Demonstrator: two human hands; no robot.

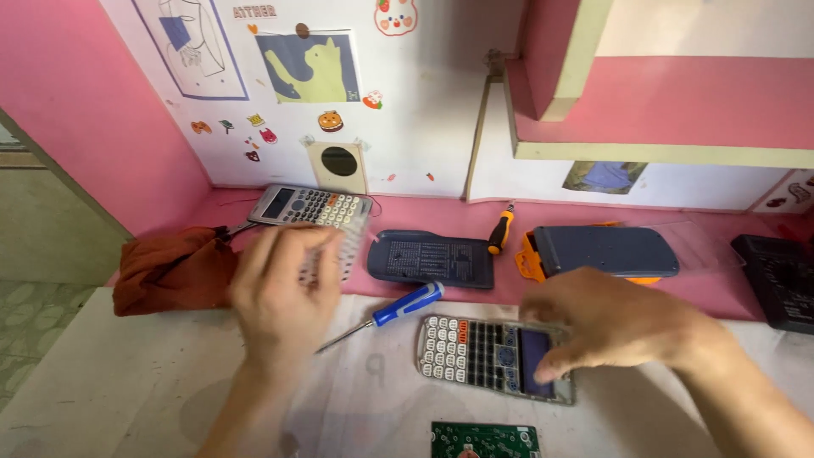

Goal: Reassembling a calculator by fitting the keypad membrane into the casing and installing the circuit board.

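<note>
Down on the white table (110,382), the right hand (606,326) lies flat on the calculator front shell (492,356), fingertips spread over its display end, pressing rather than gripping. Meanwhile the left hand (280,297), blurred, pinches a clear rubbery keypad sheet (352,246) just above a blue-handled screwdriver (390,314).

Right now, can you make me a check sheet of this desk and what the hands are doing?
Surface: white desk top, pink ledge behind.
Job's things: calculator front under right hand; blurred left hand holds a clear key sheet; blue screwdriver; green circuit board.
Clutter: second calculator, dark back cover, orange screwdriver, slate case, orange cloth, black device.
Cables: thin wire near cloth.
Surroundings: stickered white wall, pink shelf.
</note>
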